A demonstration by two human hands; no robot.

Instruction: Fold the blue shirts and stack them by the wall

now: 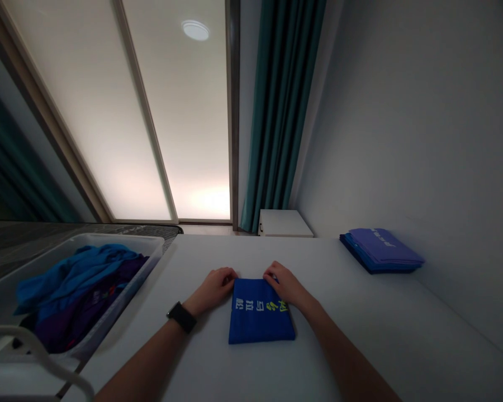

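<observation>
A folded blue shirt (255, 321) with white and yellow lettering lies flat on the white table (209, 363). My left hand (218, 285), with a dark watch (181, 317) on the wrist, is at its far left corner, fingers curled and closed on the edge. At the far right corner, my right hand (283, 282) pinches the same edge between thumb and fingers and covers part of the cloth. The undersides of both sets of fingertips are partly hidden.
Left of the table stands a clear plastic bin (151, 245) holding crumpled blue and purple clothes (88, 273). A stack of folded purple and blue clothes (381, 248) rests at the right, near the wall. A white cabinet (285, 222) stands beyond the far edge. A pale curved tube (37, 343) crosses the lower left.
</observation>
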